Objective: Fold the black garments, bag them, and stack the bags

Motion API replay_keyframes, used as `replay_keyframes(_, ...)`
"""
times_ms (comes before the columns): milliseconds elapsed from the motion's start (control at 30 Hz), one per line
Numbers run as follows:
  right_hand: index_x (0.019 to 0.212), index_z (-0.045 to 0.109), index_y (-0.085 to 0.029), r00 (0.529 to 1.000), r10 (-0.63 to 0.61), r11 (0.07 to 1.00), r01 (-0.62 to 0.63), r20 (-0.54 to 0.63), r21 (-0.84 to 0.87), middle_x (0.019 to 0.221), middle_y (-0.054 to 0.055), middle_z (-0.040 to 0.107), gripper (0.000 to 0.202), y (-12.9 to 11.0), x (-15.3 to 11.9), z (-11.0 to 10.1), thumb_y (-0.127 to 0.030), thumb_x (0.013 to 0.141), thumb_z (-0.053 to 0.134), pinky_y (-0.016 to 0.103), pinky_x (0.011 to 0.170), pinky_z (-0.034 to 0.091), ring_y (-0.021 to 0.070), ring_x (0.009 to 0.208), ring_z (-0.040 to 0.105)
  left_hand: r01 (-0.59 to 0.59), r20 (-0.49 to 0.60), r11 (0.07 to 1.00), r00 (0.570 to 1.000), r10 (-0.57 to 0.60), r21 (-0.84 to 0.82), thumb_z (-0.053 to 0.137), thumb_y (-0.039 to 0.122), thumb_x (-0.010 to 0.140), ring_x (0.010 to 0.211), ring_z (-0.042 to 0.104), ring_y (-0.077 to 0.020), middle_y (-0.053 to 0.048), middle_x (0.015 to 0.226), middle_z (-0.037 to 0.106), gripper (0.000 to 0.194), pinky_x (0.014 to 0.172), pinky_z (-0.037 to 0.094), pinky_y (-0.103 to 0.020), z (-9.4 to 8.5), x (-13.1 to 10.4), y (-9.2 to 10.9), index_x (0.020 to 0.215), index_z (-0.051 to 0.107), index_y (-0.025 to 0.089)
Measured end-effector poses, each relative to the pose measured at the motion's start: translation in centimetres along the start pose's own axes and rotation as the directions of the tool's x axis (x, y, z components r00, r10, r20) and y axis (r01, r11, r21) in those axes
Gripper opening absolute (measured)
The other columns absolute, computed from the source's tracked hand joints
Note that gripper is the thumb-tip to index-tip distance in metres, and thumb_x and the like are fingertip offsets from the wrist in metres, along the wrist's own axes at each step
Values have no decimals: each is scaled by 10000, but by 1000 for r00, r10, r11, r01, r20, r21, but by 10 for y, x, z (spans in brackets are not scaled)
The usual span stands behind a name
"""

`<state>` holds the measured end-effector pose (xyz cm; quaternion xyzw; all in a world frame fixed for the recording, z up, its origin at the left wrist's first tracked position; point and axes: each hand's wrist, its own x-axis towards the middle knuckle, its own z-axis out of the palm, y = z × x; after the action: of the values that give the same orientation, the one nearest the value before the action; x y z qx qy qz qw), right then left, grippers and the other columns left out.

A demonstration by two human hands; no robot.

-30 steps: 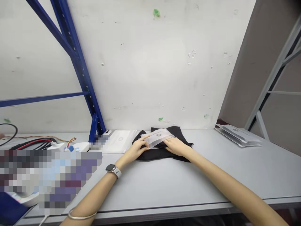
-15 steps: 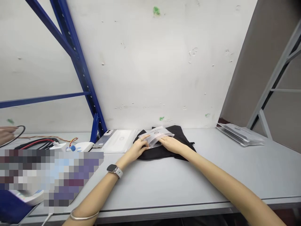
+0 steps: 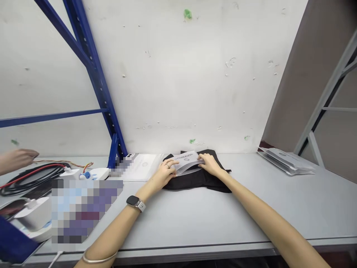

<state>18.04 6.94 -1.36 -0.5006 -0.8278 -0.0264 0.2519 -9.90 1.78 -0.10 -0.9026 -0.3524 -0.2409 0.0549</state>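
Both your left hand point(image 3: 164, 173) and right hand point(image 3: 210, 165) have a pinching grip on the translucent pouch point(image 3: 186, 159) over the black cloth point(image 3: 192, 183), apparently spreading its mouth, so the next move calls for steady edges.

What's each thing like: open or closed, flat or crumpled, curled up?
Frosted bag: near edge gaping open
Black fabric: rumpled, beneath the bag
Left hand: holding the bag's left end
Right hand: gripping the bag's right end
Bags at right: stacked
Packaging at left: lying flat
Black cable: coiled
Watch: worn, screen dark
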Motion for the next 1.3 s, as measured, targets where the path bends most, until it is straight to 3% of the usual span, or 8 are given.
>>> replay_keyframes(233,834,506,-208,991,-28,968,-5,-130,-251,761,35,582,131,2,-25,-21,-87,785,510,318,746,315,223,819,475,2,-70,998,998,2,56,532,234,893,1219,416,-248,-44,1238,589,136,994,380,-468,-3,3,8,828,649,213)
replay_keyframes(367,971,537,-208,983,-130,960,92,-128,-264,934,67,586,190,-5,-40,-35,-206,790,593,354,810,326,251,928,465,-34,-22,994,999,36,101,645,223,819,1215,425,-263,-29,1232,603,15,990,357,-477,-2,3,10,817,660,223)
replay_keyframes(467,1040,551,-210,952,-280,939,246,-121,-241,1017,77,570,249,-31,-41,-37,-244,802,617,384,873,327,253,987,458,-34,-58,989,997,43,142,632,185,821,1186,452,-252,-23,1202,622,65,962,367,-457,-3,2,10,766,652,213)
replay_keyframes(667,916,595,-170,837,-534,823,483,-121,-299,961,90,594,71,-87,-23,0,-201,873,548,398,894,359,245,979,474,-92,-147,969,981,128,227,525,134,859,1130,498,-230,-34,1127,653,183,934,384,-437,0,3,22,730,637,201)
replay_keyframes(767,836,604,-162,802,-574,801,508,-163,-319,934,98,604,187,-96,-14,21,-129,919,439,393,871,383,226,936,490,-93,-159,958,977,140,272,521,79,825,1173,468,-244,-46,1131,642,187,956,367,-449,3,2,28,732,633,196)
replay_keyframes(900,799,615,-172,796,-565,815,498,-216,-297,923,93,598,242,-93,-15,24,-147,939,419,377,831,386,214,925,481,-40,-192,966,977,91,254,569,58,752,1247,374,-282,-33,1172,607,167,971,329,-476,7,1,31,658,598,193)
replay_keyframes(1067,754,610,-189,806,-559,811,483,-192,-331,842,69,569,246,-77,-28,4,-138,925,440,345,791,359,202,876,456,-28,-127,981,990,53,190,562,64,735,1251,345,-288,-24,1170,591,162,956,315,-475,7,1,32,629,571,185)
replay_keyframes(1300,696,590,-197,907,-387,877,307,-164,-368,774,55,534,299,-14,-61,-36,-150,931,410,328,761,336,195,823,445,-3,-109,991,994,17,133,528,57,721,1233,343,-272,-31,1084,605,172,957,308,-466,-5,1,28,608,548,185)
